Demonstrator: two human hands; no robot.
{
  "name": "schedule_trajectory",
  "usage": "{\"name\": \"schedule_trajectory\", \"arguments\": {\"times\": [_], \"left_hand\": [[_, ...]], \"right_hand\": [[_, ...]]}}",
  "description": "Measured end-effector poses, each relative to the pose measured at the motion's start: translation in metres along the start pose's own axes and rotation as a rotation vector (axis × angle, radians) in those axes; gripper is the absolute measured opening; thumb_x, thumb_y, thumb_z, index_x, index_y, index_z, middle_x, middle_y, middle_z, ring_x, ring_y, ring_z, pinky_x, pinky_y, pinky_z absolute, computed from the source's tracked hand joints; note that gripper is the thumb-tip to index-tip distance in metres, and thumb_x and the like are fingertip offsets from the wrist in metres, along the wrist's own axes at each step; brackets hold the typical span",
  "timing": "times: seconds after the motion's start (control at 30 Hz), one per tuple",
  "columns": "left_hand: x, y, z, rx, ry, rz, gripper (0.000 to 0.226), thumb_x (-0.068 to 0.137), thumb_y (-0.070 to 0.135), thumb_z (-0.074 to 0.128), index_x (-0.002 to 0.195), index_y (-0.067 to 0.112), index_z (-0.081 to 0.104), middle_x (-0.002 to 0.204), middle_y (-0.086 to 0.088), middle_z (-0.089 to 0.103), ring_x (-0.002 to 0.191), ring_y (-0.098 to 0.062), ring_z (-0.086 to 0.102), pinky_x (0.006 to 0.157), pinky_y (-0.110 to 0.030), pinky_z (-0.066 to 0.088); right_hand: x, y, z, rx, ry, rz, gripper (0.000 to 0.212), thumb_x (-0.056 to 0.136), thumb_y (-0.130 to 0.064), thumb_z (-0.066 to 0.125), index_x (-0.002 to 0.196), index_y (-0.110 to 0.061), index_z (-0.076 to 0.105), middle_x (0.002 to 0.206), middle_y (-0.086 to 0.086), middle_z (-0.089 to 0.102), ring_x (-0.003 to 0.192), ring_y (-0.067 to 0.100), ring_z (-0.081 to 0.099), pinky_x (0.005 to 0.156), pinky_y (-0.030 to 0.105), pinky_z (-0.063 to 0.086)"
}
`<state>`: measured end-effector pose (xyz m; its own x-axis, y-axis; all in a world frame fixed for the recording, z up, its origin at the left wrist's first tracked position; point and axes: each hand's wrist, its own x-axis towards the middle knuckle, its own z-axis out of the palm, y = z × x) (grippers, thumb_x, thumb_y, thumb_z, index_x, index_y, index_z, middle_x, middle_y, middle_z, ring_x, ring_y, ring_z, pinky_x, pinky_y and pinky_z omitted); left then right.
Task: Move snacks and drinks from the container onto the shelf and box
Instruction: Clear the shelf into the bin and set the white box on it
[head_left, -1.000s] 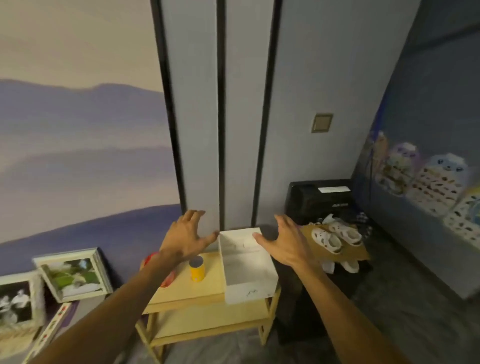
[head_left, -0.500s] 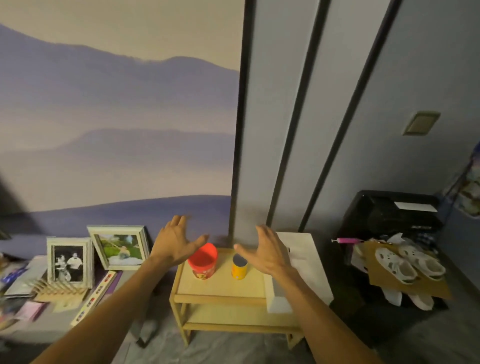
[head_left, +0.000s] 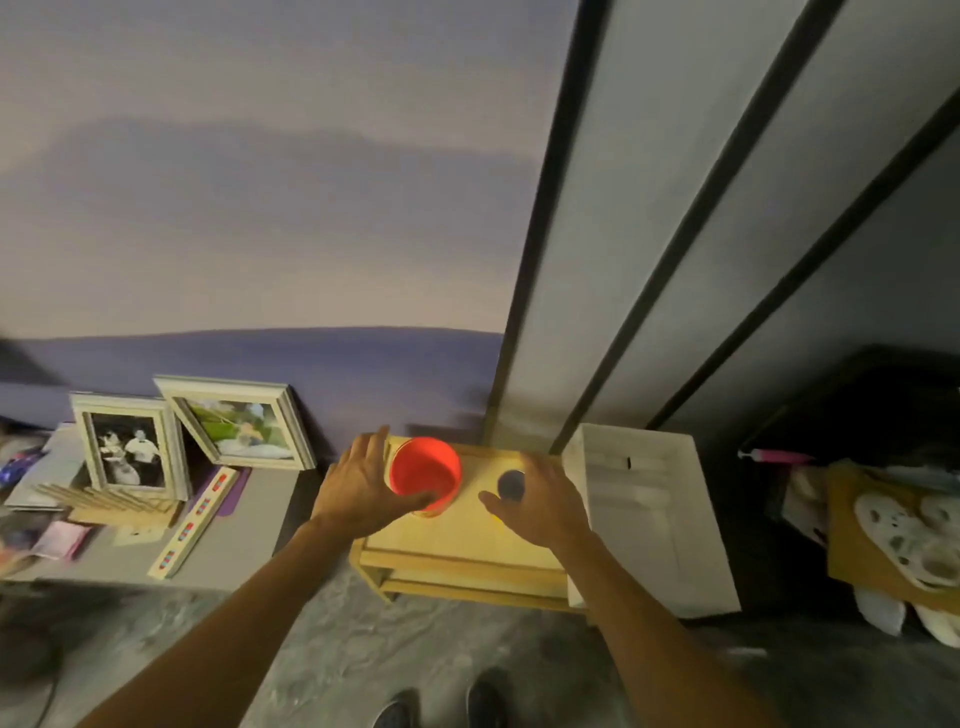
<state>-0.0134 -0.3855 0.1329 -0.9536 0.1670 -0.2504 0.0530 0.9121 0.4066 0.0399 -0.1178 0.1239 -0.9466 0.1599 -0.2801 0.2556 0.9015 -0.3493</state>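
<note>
Both hands' fingers spread: left hand (head_left: 358, 486) beside red tub (head_left: 425, 469), right hand (head_left: 543, 501) by can (head_left: 511, 485); labels unreadable.

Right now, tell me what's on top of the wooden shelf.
On the wooden shelf stand a red-lidded tub and a small can. The left hand wraps the tub, the right hand covers the can's side. The lower tier is hidden.

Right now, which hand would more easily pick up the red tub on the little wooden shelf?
The left hand. It is open right beside the red tub, with the thumb curling under its near edge. The right hand is further over, open around the small can.
</note>
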Motion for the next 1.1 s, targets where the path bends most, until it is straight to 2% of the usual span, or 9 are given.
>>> {"name": "schedule_trajectory", "arguments": {"times": [0.1,0.27,0.33,0.43,0.57,0.7,0.83,0.97,1.1], "left_hand": [[0.011,-0.008,0.033,0.003,-0.020,-0.061,0.146,0.051,0.103,0.062,0.164,0.023,0.015,0.159,-0.007,0.036,0.142,-0.032,0.045,0.112,-0.052,0.044],[0.037,-0.019,0.073,-0.021,-0.016,-0.116,0.155,0.043,0.099,0.071,0.163,0.026,0.009,0.154,-0.008,0.036,0.136,-0.035,0.048,0.106,-0.053,0.047],[0.050,-0.021,0.088,-0.022,-0.031,-0.131,0.160,0.036,0.104,0.067,0.164,0.027,0.008,0.152,-0.009,0.038,0.134,-0.036,0.050,0.105,-0.055,0.048],[0.068,-0.021,0.108,-0.020,-0.057,-0.159,0.168,0.029,0.109,0.058,0.165,0.027,0.004,0.153,-0.010,0.039,0.135,-0.037,0.049,0.106,-0.056,0.047],[0.077,-0.017,0.127,-0.068,-0.042,-0.180,0.170,0.031,0.100,0.072,0.165,0.026,-0.003,0.159,-0.012,0.034,0.139,-0.039,0.047,0.107,-0.060,0.047],[0.081,-0.013,0.138,-0.116,0.012,-0.199,0.170,0.034,0.084,0.088,0.165,0.025,-0.003,0.158,-0.013,0.034,0.137,-0.041,0.049,0.104,-0.061,0.049],[0.083,-0.012,0.140,-0.131,0.025,-0.190,0.166,0.038,0.085,0.087,0.164,0.024,-0.002,0.153,-0.013,0.037,0.133,-0.040,0.052,0.096,-0.060,0.056],[0.076,-0.011,0.127,-0.138,0.052,-0.168,0.158,0.040,0.091,0.082,0.163,0.022,0.010,0.145,-0.009,0.040,0.127,-0.035,0.054,0.089,-0.056,0.059],[0.068,-0.004,0.097,-0.159,0.086,-0.125,0.151,0.038,0.093,0.081,0.158,0.023,0.020,0.144,-0.008,0.042,0.124,-0.035,0.056,0.090,-0.056,0.059]], "right_hand": [[0.029,0.020,0.026,-0.025,-0.063,-0.017,0.107,0.082,-0.085,0.057,0.160,-0.014,0.036,0.166,0.006,0.037,0.151,0.027,0.037,0.118,0.044,0.040],[0.068,0.047,0.066,-0.037,-0.116,-0.013,0.111,0.082,-0.085,0.059,0.163,-0.015,0.028,0.172,0.006,0.024,0.156,0.028,0.027,0.118,0.047,0.038],[0.078,0.057,0.082,-0.038,-0.132,-0.005,0.114,0.082,-0.084,0.061,0.165,-0.016,0.023,0.173,0.005,0.021,0.157,0.027,0.025,0.118,0.046,0.037],[0.086,0.069,0.099,-0.017,-0.118,-0.003,0.118,0.081,-0.080,0.067,0.166,-0.015,0.018,0.171,0.005,0.027,0.155,0.027,0.030,0.118,0.044,0.039],[0.091,0.080,0.112,0.001,-0.119,-0.010,0.113,0.081,-0.076,0.071,0.165,-0.016,0.023,0.167,0.002,0.035,0.149,0.025,0.040,0.113,0.040,0.047],[0.094,0.086,0.116,-0.010,-0.099,-0.047,0.095,0.087,-0.063,0.074,0.159,-0.018,0.032,0.157,-0.001,0.048,0.140,0.022,0.050,0.106,0.037,0.053],[0.098,0.084,0.109,-0.015,-0.110,-0.057,0.087,0.089,-0.061,0.073,0.156,-0.019,0.036,0.148,0.000,0.054,0.132,0.021,0.056,0.103,0.035,0.055],[0.096,0.074,0.090,0.019,-0.081,-0.076,0.082,0.089,-0.060,0.072,0.152,-0.019,0.040,0.143,0.001,0.058,0.126,0.022,0.058,0.100,0.035,0.056],[0.095,0.059,0.056,0.054,-0.030,-0.100,0.079,0.088,-0.058,0.074,0.149,-0.019,0.043,0.142,0.002,0.059,0.126,0.024,0.059,0.101,0.036,0.054]]}}
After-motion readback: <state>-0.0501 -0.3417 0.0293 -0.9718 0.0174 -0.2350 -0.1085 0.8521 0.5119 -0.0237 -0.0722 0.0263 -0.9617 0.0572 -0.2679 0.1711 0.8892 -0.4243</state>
